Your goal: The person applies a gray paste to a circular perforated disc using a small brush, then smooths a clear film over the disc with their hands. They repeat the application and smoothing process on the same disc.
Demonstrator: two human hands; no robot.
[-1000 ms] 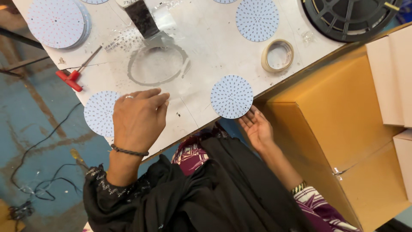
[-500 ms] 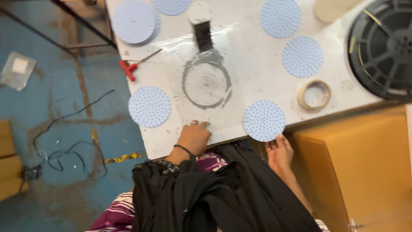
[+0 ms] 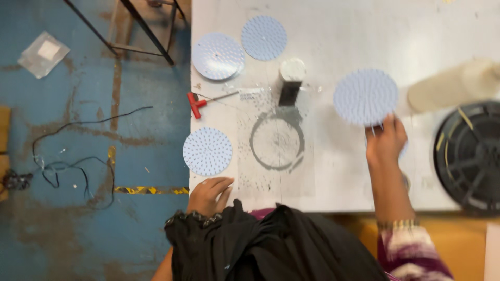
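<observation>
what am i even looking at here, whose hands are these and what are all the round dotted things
This is one view, from a camera worn on a person's head, looking straight down at a white worktable. There is no machine: the hands are the wearer's own. The right hand holds up a pale blue dotted disc. The left hand rests at the table's near edge, just below another disc. Two more discs lie at the far left. Also on the table: a red-handled tool, a small upright cylinder, a grey ring mark and a black round fan-like part. The dark cloth below is the person's clothing.
</observation>
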